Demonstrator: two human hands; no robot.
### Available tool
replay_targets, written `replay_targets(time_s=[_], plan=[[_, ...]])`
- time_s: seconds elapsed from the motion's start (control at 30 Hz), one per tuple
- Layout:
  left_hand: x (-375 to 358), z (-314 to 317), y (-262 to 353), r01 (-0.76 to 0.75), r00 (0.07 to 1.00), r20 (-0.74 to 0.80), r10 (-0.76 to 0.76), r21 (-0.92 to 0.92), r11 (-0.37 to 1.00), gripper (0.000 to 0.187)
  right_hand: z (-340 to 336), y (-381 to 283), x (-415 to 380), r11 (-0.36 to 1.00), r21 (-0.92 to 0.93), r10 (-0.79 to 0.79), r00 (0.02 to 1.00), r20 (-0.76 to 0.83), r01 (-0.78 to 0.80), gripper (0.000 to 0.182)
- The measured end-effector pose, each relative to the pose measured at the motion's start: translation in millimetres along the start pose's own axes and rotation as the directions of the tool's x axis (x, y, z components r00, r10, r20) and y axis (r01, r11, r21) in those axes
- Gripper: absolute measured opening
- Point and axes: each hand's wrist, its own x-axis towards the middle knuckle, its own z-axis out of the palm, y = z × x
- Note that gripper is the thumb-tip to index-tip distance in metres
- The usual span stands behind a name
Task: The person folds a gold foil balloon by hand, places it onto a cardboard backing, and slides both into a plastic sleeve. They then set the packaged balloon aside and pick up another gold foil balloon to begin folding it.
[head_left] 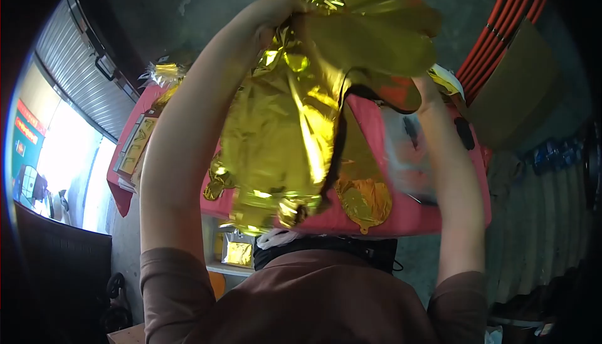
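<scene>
A large gold foil balloon (276,131), flat and crinkled, hangs in front of me above the pink-covered table (301,223). At its upper left, my left hand (276,16) is closed on the foil, with the fingertips mostly hidden. My right hand (427,93) grips the balloon's right edge, and its fingers are largely behind the foil. Below the sheet, a smaller round gold foil piece (365,205) with a tail lies at the table's near edge. Near my right forearm rests a clear plastic bag (404,156) with indistinct contents.
Packaged gold letters (136,149) and shiny wrappers (166,74) sit on the table's left side. A small gold packet (239,253) lies on a shelf below. Red tubes (498,21) and a cardboard sheet (517,87) stand at the right, with bottles (552,156) beyond.
</scene>
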Motion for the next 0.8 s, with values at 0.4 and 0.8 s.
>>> replay_targets(time_s=[0.4,0.8], plan=[[3.4,13.2,-35.7,0.049,0.978,0.206,0.01,-0.28,0.959,0.014,73.3,-13.6,16.6,0.97,0.243,0.008,1.0,-0.03,0.0,0.031],[-22.6,4.7,-31.9,0.031,0.854,0.459,0.245,-0.516,0.856,0.037,93.3,-33.6,13.0,0.943,-0.023,-0.332,0.943,0.015,0.332,0.031]])
